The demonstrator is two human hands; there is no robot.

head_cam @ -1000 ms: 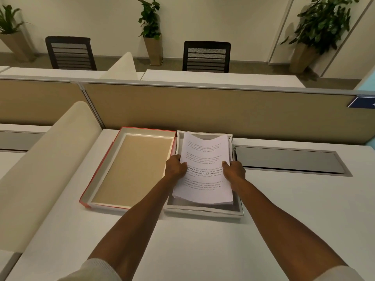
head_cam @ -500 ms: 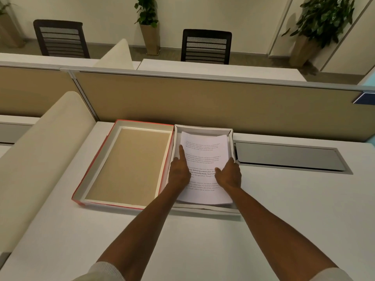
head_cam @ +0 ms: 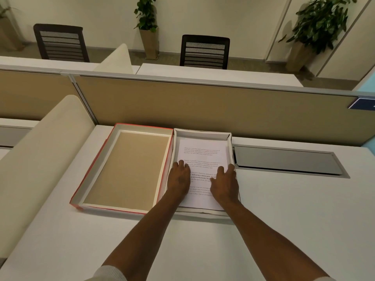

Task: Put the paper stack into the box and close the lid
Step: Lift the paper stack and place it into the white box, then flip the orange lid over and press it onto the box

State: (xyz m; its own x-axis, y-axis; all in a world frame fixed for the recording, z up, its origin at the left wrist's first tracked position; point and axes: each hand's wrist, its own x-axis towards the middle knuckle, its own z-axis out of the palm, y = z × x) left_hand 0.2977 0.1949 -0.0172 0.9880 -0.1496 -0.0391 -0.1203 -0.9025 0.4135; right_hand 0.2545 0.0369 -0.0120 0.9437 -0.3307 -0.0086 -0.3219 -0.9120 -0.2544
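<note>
The white paper stack [head_cam: 202, 151], printed with text, lies flat inside the shallow white box [head_cam: 203, 133] on the desk. My left hand [head_cam: 179, 179] rests palm down on the stack's left side, fingers spread. My right hand [head_cam: 225, 182] lies flat on its right side, thumb near the box's right wall. Neither hand grips anything. The lid [head_cam: 125, 169], red outside with a tan inner face, lies upside down directly left of the box, touching it.
A tan partition [head_cam: 203, 106] runs along the back of the white desk [head_cam: 284, 220]. A grey cable flap [head_cam: 284, 160] sits right of the box. A cream curved divider [head_cam: 34, 159] borders the left. Chairs and potted plants stand beyond.
The stack, held lifted over the box by both hands a second ago, has been lowered flat into it. Both hands let go and now press on top.
</note>
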